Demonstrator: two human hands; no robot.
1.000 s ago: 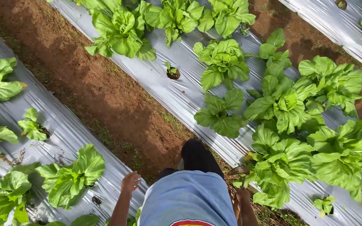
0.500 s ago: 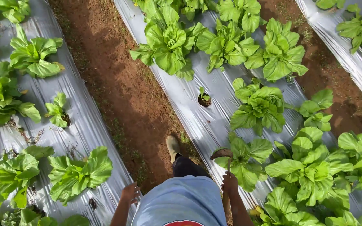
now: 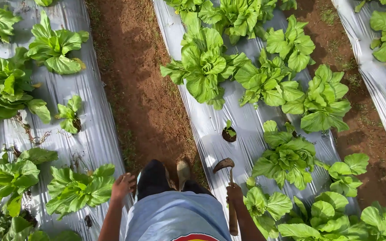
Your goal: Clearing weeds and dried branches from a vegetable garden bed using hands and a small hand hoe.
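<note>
1. Where the right hand (image 3: 235,193) hangs beside the hip, its fingers are wrapped tight around the wooden handle of a small hoe (image 3: 228,187), whose curved metal blade points up and forward over the silver plastic mulch (image 3: 211,129).
2. While that hand grips, the left hand (image 3: 122,186) hangs free with its fingers loosely apart, holding nothing, just beside a leafy green plant (image 3: 77,189) on the left bed.
3. Between the two hands are the person's blue shirt (image 3: 177,218), dark trousers and a boot (image 3: 183,172) stepping along the brown soil path (image 3: 139,89).
4. Just ahead of the hoe blade, a tiny seedling (image 3: 229,132) sits in a round hole in the mulch.
5. Further out, large lettuce-like plants (image 3: 204,67) crowd the right bed, and more of them fill the left bed (image 3: 90,134).
</note>
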